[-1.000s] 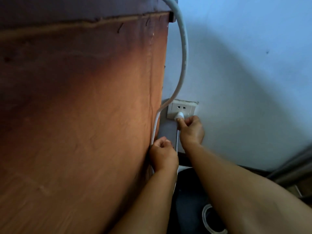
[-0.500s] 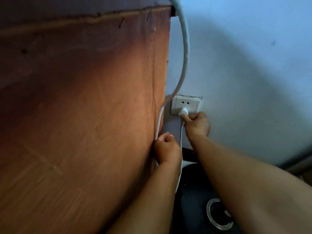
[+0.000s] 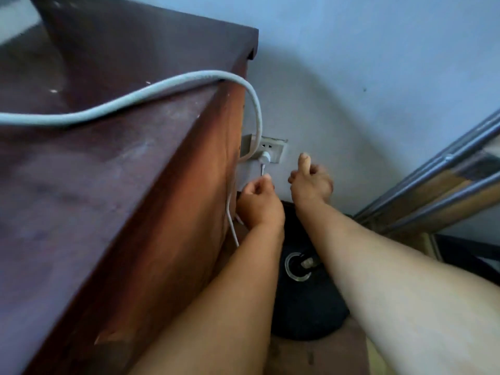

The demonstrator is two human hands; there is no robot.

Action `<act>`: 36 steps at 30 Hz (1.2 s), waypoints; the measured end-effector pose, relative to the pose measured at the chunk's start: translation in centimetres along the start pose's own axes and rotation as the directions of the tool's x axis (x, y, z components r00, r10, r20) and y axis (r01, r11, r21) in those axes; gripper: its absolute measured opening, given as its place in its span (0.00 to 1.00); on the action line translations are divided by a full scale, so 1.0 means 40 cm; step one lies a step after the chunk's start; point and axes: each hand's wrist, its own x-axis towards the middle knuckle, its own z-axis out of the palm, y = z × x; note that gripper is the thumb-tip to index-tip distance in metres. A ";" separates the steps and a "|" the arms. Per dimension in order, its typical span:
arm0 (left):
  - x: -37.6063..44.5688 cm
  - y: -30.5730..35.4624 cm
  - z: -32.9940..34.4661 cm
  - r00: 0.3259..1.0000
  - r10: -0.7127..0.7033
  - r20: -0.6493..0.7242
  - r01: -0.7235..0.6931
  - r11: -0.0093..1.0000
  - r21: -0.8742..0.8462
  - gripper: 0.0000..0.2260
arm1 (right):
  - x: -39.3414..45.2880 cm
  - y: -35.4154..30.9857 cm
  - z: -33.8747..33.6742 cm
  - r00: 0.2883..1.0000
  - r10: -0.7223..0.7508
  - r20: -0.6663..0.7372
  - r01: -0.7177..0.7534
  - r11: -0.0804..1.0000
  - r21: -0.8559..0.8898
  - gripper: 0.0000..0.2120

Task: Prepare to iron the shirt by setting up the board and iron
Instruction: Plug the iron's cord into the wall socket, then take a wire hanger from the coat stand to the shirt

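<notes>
White plug (image 3: 264,157) sits in the wall socket (image 3: 272,151), so power is ready; left hand (image 3: 257,203) fingers pinch the thin cord (image 3: 262,170), probably steadying it; right hand (image 3: 311,182) loose, empty; thick grey cable (image 3: 135,100) drapes over the bench (image 3: 108,185).

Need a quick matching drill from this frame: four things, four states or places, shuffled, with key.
Things:
1. thick grey cord
2. white plug
3. left hand
4. right hand

States or places:
A. pinching the thin white wire
B. seated in the wall socket
C. draped over the dark cabinet top
D. off the plug, thumb up, holding nothing

Pairs: 1-C, 2-B, 3-A, 4-D
</notes>
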 end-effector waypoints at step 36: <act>-0.956 1.094 -0.442 0.965 0.195 0.176 -0.173 0.976 -0.134 0.11 | -0.881 -1.022 -0.787 0.983 -0.177 -0.052 0.185 0.935 0.302 0.12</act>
